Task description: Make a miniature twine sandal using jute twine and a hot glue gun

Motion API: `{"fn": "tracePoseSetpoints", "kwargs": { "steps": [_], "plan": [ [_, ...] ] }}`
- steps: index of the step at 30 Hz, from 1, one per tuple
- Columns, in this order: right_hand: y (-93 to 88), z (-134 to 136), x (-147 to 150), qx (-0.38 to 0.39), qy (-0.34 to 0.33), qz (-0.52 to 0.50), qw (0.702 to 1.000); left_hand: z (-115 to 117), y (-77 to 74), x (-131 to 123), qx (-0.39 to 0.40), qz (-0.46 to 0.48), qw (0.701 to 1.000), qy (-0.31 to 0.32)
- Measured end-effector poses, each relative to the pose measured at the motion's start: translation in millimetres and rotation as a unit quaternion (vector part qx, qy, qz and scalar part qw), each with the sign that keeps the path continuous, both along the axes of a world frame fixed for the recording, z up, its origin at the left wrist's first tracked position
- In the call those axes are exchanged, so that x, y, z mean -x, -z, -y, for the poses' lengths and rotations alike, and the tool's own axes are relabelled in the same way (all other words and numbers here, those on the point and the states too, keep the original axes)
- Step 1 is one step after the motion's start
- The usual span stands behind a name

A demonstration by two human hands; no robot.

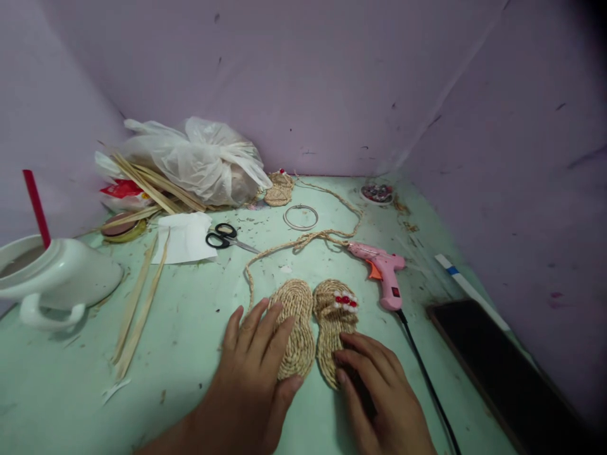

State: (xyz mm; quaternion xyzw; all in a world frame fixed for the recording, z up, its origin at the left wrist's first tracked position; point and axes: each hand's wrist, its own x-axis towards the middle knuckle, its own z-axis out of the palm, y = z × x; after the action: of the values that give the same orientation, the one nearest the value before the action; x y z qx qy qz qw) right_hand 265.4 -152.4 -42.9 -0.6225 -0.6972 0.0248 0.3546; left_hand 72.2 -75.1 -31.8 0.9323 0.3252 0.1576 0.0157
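Observation:
Two small woven-straw slippers lie flat, side by side, on the green tabletop. The left one is a plain braided sole (301, 332); the right slipper (328, 341) has a strap trimmed with red and white beads (345, 301). My left hand (258, 363) rests with fingers spread along the plain sole's left edge, partly covering it. At the right slipper's heel end, my right hand (382, 388) touches the edge with bent, separated fingers. A braided straw cord (275, 249) runs from beside the plain sole towards the back.
A pink glue gun (382, 268) lies to the right, near a dark phone-like slab (493, 373). Black-handled scissors (227, 237), white paper (184, 237) and straw strips (142, 309) lie left. A white mug (80, 268), plastic bag (203, 161), ring (300, 217) and another small slipper (279, 191) stand farther out.

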Motion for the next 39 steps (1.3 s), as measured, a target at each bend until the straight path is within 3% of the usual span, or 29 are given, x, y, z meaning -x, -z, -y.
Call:
{"fn": "tracePoseSetpoints", "kwargs": {
  "steps": [6, 19, 33, 39],
  "plan": [
    [-0.9, -1, 2, 0.004, -0.002, 0.000, 1.000, 0, 1.7, -4, 0.049, 0.076, 0.995, -0.031],
    [-4.8, 3, 7, 0.024, -0.008, -0.007, 1.000, 1, 4.3, -8, 0.039, 0.063, 0.997, -0.030],
    [-0.2, 6, 12, 0.040, 0.017, -0.029, 0.999, -3, 2.2, -6, 0.036, 0.013, 0.999, 0.010],
    [-1.8, 6, 12, 0.046, 0.023, -0.048, 0.998, -2, 1.0, -7, 0.047, 0.054, 0.997, 0.000]
  ]
}}
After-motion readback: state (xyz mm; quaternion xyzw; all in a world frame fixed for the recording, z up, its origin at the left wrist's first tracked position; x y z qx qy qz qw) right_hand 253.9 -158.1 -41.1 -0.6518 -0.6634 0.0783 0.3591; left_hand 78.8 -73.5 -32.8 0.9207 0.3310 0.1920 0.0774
